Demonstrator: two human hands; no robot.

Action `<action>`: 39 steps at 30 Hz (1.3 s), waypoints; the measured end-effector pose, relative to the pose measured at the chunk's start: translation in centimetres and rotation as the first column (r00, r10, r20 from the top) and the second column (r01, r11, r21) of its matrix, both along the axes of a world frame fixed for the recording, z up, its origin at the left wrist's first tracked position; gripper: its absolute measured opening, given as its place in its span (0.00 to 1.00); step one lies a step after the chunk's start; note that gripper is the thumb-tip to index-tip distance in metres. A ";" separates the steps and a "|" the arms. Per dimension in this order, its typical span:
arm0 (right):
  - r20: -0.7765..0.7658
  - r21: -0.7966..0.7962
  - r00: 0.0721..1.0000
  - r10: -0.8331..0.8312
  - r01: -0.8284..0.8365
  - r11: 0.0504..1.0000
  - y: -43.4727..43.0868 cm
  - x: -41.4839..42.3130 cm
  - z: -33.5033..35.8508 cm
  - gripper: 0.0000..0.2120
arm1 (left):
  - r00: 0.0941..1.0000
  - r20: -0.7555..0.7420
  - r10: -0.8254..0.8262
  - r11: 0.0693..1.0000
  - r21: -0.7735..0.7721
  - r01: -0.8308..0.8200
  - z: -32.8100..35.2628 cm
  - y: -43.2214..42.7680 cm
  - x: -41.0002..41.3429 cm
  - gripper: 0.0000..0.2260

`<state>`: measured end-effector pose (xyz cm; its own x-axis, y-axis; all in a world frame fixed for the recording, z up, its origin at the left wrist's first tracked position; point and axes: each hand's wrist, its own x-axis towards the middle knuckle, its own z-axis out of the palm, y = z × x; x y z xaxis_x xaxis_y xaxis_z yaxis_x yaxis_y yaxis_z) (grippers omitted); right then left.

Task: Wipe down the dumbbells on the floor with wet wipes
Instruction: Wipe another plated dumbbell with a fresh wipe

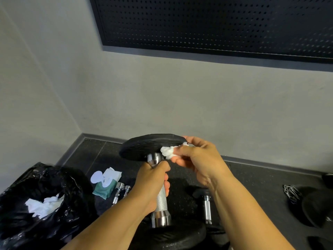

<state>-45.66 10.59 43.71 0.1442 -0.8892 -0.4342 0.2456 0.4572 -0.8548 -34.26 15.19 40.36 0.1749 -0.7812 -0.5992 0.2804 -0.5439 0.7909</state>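
A dumbbell [144,147] with black plates and a knurled chrome handle stands upright in the middle of the view. My left hand [153,183] grips its handle. My right hand [196,159] pinches a crumpled white wet wipe [167,152] against the underside and rim of the upper plate. The lower plate rests near the floor at the bottom edge. A green pack of wet wipes [106,183] lies open on the dark floor to the left. A second dumbbell [207,206] lies on the floor behind my right forearm.
A black rubbish bag [27,186] holding used white wipes sits at the lower left. Two small chrome bars [120,192] lie beside the wipes pack. More dark weights and a chain [292,193] lie at the right. Grey walls meet in the corner behind.
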 end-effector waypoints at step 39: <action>0.016 -0.130 0.996 -0.083 0.084 0.988 0.1 0.4 -4.2 0.11 | 0.979 0.017 -0.205 0.976 -0.075 0.205 2.1 0.5 -0.3 0.12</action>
